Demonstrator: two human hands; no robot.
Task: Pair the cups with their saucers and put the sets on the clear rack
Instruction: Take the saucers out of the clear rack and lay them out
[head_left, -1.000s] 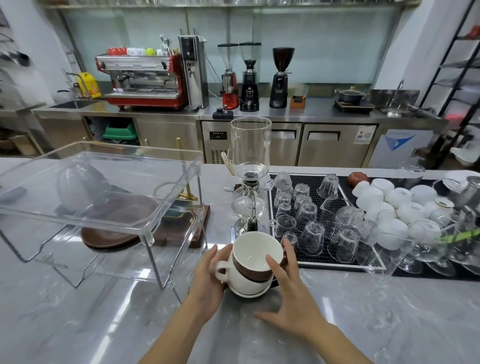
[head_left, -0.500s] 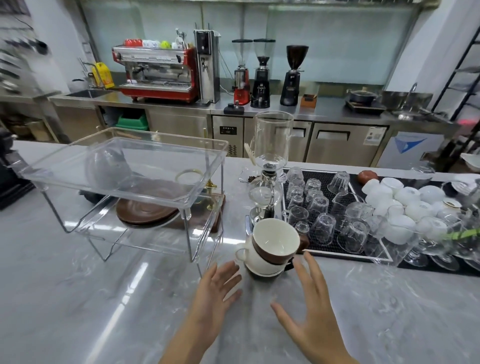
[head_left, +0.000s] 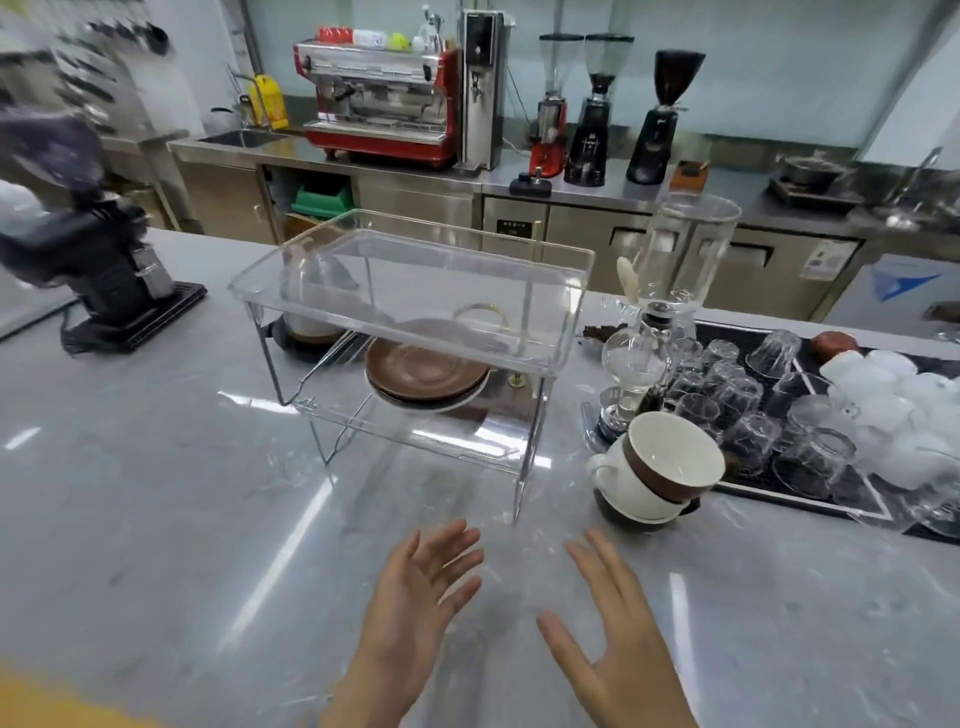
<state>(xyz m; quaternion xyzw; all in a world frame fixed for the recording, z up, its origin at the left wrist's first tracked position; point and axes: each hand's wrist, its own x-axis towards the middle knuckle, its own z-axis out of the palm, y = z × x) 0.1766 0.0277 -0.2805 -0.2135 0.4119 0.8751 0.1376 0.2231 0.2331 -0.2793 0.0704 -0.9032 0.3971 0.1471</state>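
A stack of cups (head_left: 662, 467) stands on the grey counter at the right: a brown-sided cup with a white inside sits tilted in a white cup, on a saucer. The clear two-tier rack (head_left: 415, 291) stands in the middle of the counter. Brown saucers (head_left: 423, 371) lie stacked behind or under its lower tier; I cannot tell which. My left hand (head_left: 415, 597) and my right hand (head_left: 613, 639) hover open above the counter, in front of the rack and apart from the cups. Both hands hold nothing.
A black mat (head_left: 810, 488) with several upturned glasses and white cups lies at the right. A glass siphon brewer (head_left: 654, 322) stands right of the rack. A black grinder (head_left: 98, 275) stands at the far left. Behind is a steel counter with a red espresso machine (head_left: 379, 98).
Both hands let go of the stacked cups and drew back toward me, now open. The view swung left, so the rack sits in the middle and the cups at the right.
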